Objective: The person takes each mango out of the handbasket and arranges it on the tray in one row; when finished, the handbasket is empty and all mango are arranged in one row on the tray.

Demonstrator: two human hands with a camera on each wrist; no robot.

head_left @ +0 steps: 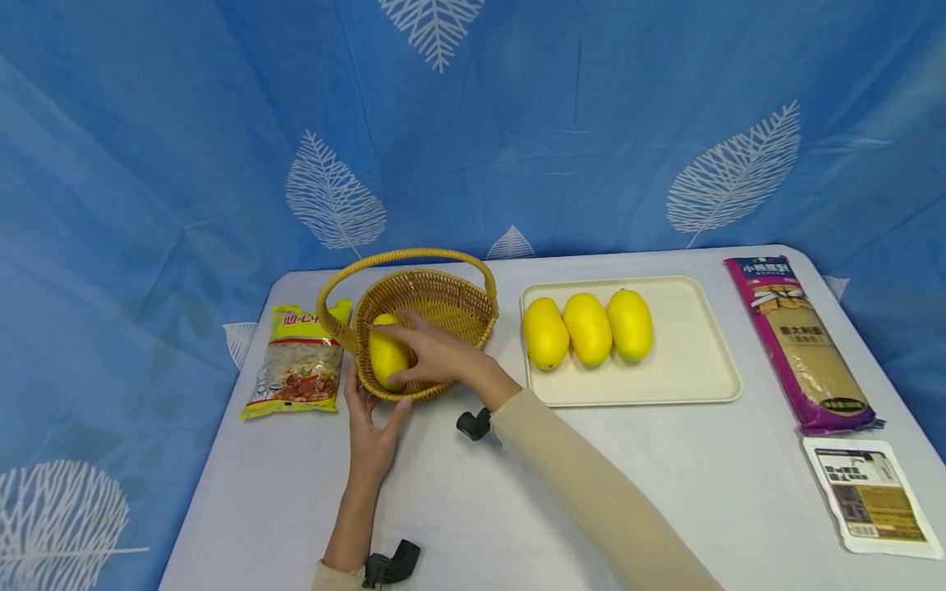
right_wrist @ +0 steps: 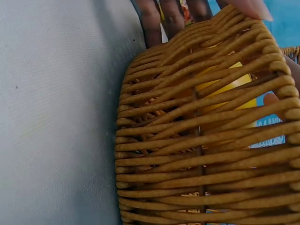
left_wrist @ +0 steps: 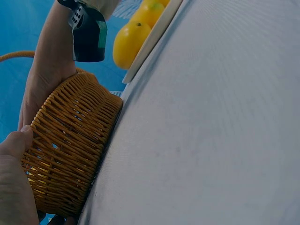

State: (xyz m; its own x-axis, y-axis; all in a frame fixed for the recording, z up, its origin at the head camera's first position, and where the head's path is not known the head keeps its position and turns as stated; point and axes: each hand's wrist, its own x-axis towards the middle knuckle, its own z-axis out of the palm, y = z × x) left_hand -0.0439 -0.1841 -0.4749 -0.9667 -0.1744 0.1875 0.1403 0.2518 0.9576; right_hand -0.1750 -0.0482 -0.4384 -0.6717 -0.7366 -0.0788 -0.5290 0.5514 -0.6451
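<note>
A brown wicker basket [head_left: 460, 305] with a tall arched handle stands on the left part of the table. Inside it, at the left end, is a yellow mango [head_left: 386, 355], and my right hand [head_left: 438, 351] reaches over the near rim and grips it. My left hand [head_left: 372, 433] holds the basket's near left side, thumb at the rim and fingers around the outer wall. Through the weave in the right wrist view, part of the yellow mango [right_wrist: 229, 86] shows. The right hand's fingers are mostly hidden behind the basket in the left wrist view.
A cream tray [head_left: 691, 361] right of the basket bears three yellow mangoes [head_left: 588, 330]. A noodle bag [head_left: 299, 361] lies close left of the basket. On the far right are a purple pasta packet [head_left: 805, 345] and a white flat packet [head_left: 868, 497]. A blue leaf-print cloth [head_left: 576, 148] hangs behind.
</note>
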